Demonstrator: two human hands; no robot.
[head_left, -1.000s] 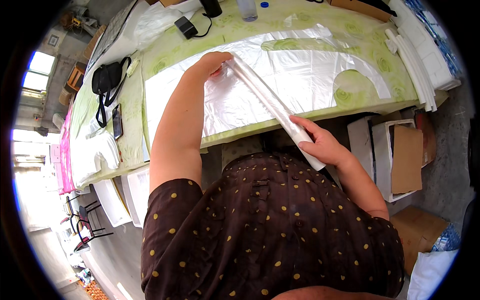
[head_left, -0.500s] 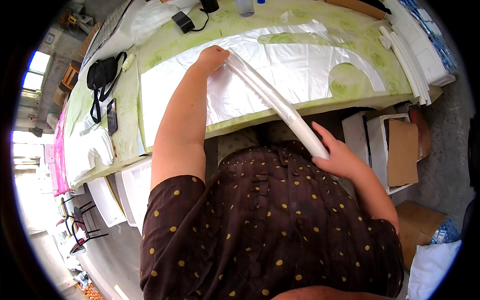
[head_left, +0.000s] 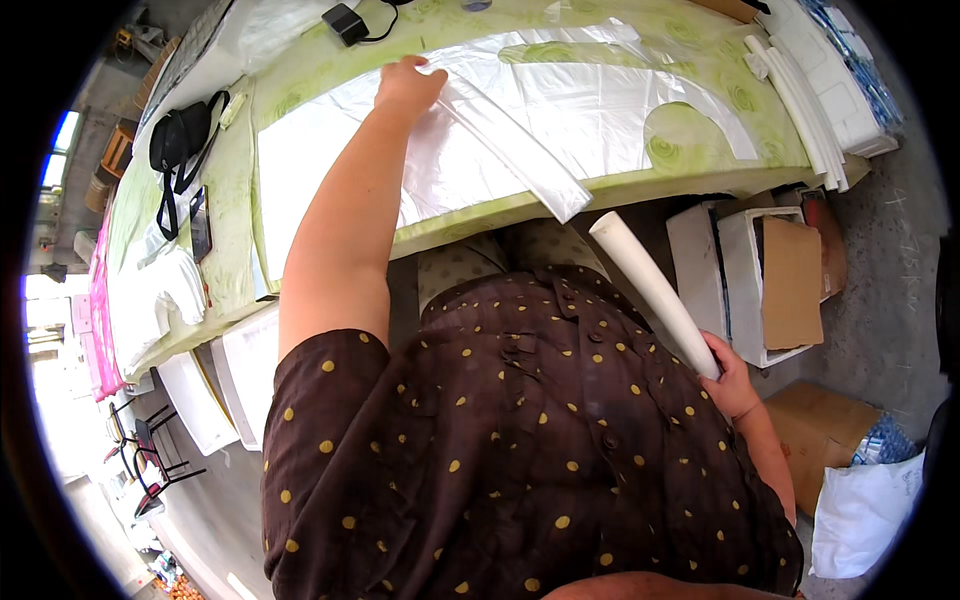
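Observation:
My left hand (head_left: 410, 87) reaches over the table, fingers closed at the far end of a flattened, clear plastic sleeve (head_left: 515, 145). The sleeve slants toward me, and its near end juts past the table edge. In my right hand (head_left: 734, 382), low at my right side, is the lower end of a smooth white tube (head_left: 655, 290). The tube's upper end points at the sleeve's near end, with a small gap between them. Under the sleeve lie flat, shiny white plastic sheets (head_left: 330, 165), one with a rounded cutout.
Several white tubes (head_left: 795, 110) lie at the table's right end, beside a white foam box (head_left: 845, 95). A black bag (head_left: 180, 140) and a phone (head_left: 201, 225) are on the left. Below the right edge stand open boxes (head_left: 745, 280) and a carton (head_left: 820, 430).
My right hand has drawn the white tube down and right, out of the plastic sleeve. My left hand stays at the sleeve's far end, and the sleeve now lies flatter.

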